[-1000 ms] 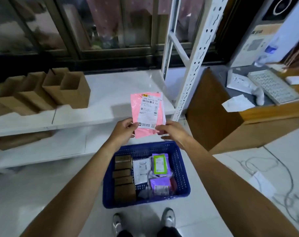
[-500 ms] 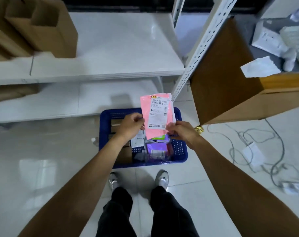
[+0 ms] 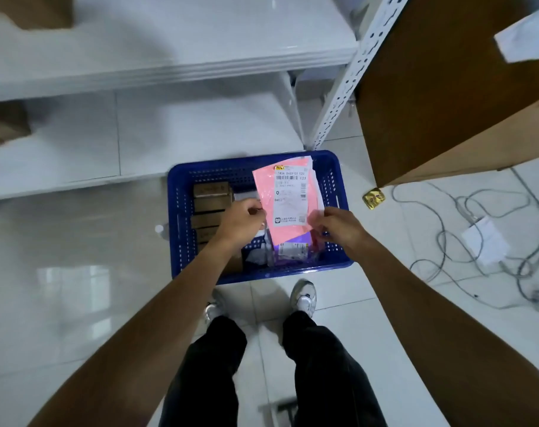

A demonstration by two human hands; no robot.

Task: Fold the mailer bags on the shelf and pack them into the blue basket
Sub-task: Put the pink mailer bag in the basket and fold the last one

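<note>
Far left: a brown cardboard box sits on the upper board of the white shelf. It is blurred and cut off by the frame edge. A second brown cardboard item lies on the lower board.

Centre: the blue basket stands on the tiled floor, just in front of the lower shelf board. A column of small brown boxes occupies its left side. A purple mailer with a white label lies in the near right part, among other packets too small to identify.

Left hand: fingers curled, pinching the lower left edge of the pink mailer bag.

Pink mailer bag: held over the right half of the basket, clear of the shelf. Its white shipping label with barcode faces the camera. The top edge points toward the shelf.

Right hand: fingers curled, pinching the lower right edge of the same bag.

Below the basket: two light shoes and black trousers.

Right of the basket: a perforated white shelf upright meets the floor near the far right corner of the basket. A brown wooden cabinet stands beside it. A small gold packet lies on the floor near the cabinet corner. Farther right, grey cables tangle around a white adapter.
</note>
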